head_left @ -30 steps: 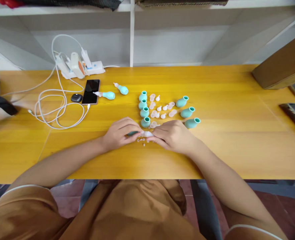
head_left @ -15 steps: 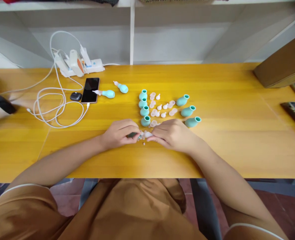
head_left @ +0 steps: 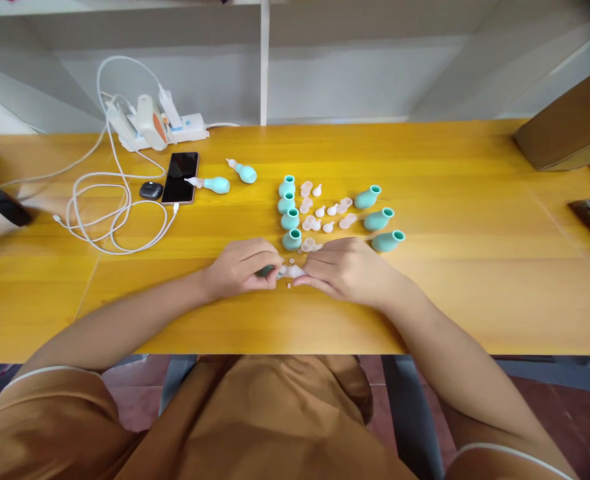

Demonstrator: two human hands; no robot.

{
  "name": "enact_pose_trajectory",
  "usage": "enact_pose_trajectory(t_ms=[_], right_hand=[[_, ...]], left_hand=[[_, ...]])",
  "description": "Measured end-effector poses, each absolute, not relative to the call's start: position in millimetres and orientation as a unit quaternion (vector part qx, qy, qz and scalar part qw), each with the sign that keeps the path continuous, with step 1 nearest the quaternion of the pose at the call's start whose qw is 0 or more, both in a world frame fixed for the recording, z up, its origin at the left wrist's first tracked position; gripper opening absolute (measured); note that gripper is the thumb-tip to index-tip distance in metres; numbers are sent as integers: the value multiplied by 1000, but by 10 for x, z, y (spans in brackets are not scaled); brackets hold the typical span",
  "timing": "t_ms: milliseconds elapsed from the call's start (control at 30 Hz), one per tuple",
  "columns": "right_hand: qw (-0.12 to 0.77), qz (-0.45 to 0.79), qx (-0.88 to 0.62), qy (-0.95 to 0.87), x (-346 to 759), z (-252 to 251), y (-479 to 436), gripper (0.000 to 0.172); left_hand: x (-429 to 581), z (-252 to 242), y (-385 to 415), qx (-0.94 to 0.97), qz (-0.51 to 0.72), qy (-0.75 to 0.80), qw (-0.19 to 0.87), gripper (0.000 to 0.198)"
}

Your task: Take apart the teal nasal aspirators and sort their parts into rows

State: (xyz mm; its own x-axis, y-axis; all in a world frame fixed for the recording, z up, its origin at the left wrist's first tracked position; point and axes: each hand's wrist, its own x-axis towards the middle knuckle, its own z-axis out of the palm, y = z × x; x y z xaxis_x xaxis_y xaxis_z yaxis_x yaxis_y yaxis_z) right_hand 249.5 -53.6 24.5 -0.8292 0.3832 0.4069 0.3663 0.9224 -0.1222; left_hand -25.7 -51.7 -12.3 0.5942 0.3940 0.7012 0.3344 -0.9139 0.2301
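Observation:
My left hand [head_left: 245, 268] is closed around a teal squeeze bulb [head_left: 265, 271], mostly hidden by the fingers. My right hand [head_left: 342, 270] pinches a whitish translucent nozzle piece [head_left: 293, 271], which meets the bulb's neck between the hands; how far it is seated I cannot tell. Just beyond my hands several teal bulbs [head_left: 291, 240] stand upright in a column. Clear connector pieces [head_left: 307, 205] and small white tips [head_left: 320, 212] lie to their right. Farther right are three tilted teal bulbs [head_left: 376, 219]. A tiny pale piece [head_left: 289, 285] lies in front of my fingers.
Two assembled teal bulbs with nozzles [head_left: 217, 185] lie left of the column, one overlapping a phone [head_left: 181, 177]. Nearby are a black earbud case [head_left: 151, 191], coiled white cables [head_left: 119, 250] and a power strip [head_left: 192, 129]. A brown box [head_left: 567, 127] stands at the right.
My hands stay joined over the same parts, with only a slight shift of the fingers. The whole view has tilted a little; the parts on the table look unmoved.

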Motion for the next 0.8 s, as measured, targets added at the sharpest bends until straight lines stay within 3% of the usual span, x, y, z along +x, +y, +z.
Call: enact_pose_trajectory(t_ms=[333,800], right_hand=[[217,7,-198,-956,2509,239,-527,52],[205,18,-188,-960,2484,201,-517,51]], left_hand=[[-204,-120,-553,856,436,237,146,14],[-190,-90,-568,825,455,271,198,13]])
